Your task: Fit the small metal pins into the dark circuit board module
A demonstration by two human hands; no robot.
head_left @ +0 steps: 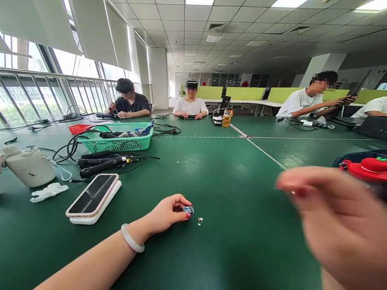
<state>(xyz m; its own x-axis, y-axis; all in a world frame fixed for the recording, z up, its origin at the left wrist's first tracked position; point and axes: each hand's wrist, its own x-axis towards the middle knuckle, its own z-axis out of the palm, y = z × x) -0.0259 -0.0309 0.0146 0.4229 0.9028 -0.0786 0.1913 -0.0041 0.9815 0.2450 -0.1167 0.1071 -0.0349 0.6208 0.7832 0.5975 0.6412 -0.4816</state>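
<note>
My left hand, with a pale bangle on its wrist, rests low over the green table and pinches a small circuit board between thumb and fingers. Just right of the board, a tiny white-and-copper part lies on the tabletop. Raised close to the camera at the right is my right hand. Its thumb and forefinger are pressed together, and blur hides whether anything sits between them.
Left of my arm lie a phone on a white case, a beige cup and black handles with cables. Behind stands a green basket. A red-lidded bottle is at right. Several people sit around the table.
</note>
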